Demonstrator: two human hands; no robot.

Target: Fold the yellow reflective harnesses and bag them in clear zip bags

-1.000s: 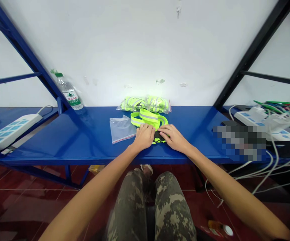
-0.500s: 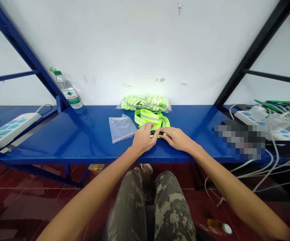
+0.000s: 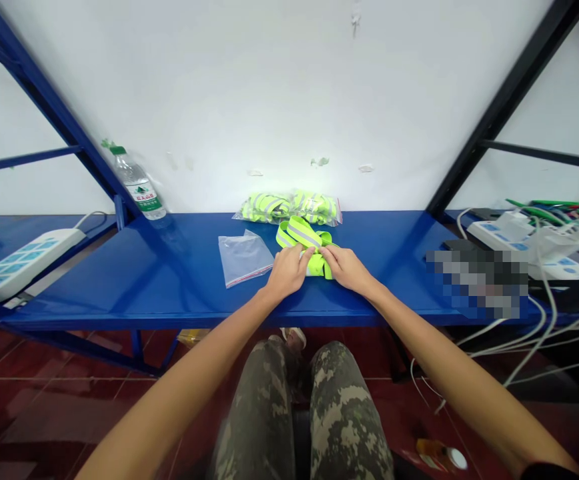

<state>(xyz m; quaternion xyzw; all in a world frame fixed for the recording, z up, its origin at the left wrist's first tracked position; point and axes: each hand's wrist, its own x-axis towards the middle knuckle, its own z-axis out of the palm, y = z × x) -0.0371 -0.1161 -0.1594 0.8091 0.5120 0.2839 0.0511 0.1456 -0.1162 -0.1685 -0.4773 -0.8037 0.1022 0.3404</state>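
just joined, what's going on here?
A seated person is handling a neon-yellow reflective strap with a silver stripe, folded into a loose bundle on a blue metal shelf. Their left hand and right hand hold it from either side, fingertips close together near its middle. To its left lies a clear zip-lock plastic bag. Behind it sits a clear plastic bag of more neon-yellow reflective straps.
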